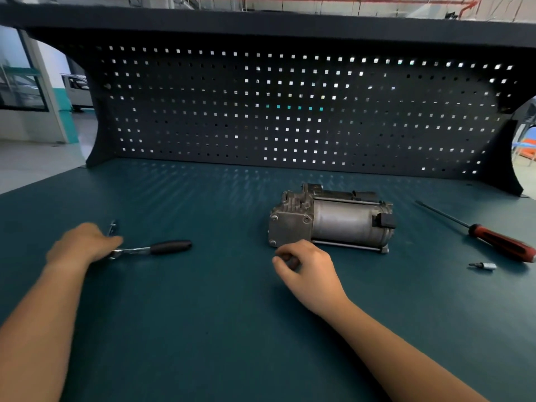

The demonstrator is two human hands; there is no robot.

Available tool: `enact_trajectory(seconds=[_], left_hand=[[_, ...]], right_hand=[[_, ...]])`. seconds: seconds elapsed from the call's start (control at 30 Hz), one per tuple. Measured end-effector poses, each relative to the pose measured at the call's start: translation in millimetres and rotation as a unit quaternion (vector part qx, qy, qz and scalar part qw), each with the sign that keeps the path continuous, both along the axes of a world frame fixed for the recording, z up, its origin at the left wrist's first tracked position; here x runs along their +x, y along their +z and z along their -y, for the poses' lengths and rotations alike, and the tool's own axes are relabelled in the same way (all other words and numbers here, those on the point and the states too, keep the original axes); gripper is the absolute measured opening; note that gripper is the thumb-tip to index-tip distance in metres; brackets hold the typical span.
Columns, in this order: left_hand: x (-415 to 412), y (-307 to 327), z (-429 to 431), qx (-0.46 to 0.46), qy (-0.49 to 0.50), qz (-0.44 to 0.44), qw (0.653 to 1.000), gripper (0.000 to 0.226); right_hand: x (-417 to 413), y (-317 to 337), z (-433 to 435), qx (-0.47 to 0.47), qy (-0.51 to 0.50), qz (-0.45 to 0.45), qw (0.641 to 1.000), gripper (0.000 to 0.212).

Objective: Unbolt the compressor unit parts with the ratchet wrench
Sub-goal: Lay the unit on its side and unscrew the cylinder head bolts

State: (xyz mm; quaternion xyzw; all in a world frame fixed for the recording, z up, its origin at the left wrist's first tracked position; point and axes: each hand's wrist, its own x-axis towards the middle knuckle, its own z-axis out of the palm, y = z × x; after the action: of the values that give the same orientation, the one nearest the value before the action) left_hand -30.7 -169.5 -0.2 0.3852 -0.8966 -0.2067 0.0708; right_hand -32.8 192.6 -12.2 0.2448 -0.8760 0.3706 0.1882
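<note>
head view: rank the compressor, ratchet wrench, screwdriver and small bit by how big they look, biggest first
1. compressor
2. screwdriver, which looks longer than the wrench
3. ratchet wrench; its head is partly hidden by the left hand, so places 2 and 3 are unsure
4. small bit

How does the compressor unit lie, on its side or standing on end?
On its side: the compressor unit lies lengthwise on the bench, cylinder level.

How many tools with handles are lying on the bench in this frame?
2. The ratchet wrench lies left of the compressor, its head by the left hand; the screwdriver lies at the far right. None seems hidden.
</note>
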Motion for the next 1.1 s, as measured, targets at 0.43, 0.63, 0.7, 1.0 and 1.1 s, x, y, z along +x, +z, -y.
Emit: enact_trajectory(seconds=[0.43,0.63,0.7,1.0,1.1], left_hand=[[7,32,-69,0.187,-0.167,-0.452,0.856,0.014],[37,53,-148,-0.134,-0.350,-0.523,0.766,0.023],[42,48,-169,-0.186,-0.407,-0.470,0.760,0.026],[46,38,-183,0.161,-0.417,-0.407,0.797,0.024],[43,39,-163,0.397,-0.358,-0.385,0.752,0.019]], right_hand=[[22,11,32,-0.031,0.085,-0.026,0.996,0.016],[25,73,77,-0.338,0.081,0.174,0.921,0.037],[22,88,87,-0.459,0.105,0.311,0.825,0.031],[12,96,98,-0.609,0.012,0.279,0.742,0.046],[10,102,99,-0.576,0.019,0.248,0.778,0.046]])
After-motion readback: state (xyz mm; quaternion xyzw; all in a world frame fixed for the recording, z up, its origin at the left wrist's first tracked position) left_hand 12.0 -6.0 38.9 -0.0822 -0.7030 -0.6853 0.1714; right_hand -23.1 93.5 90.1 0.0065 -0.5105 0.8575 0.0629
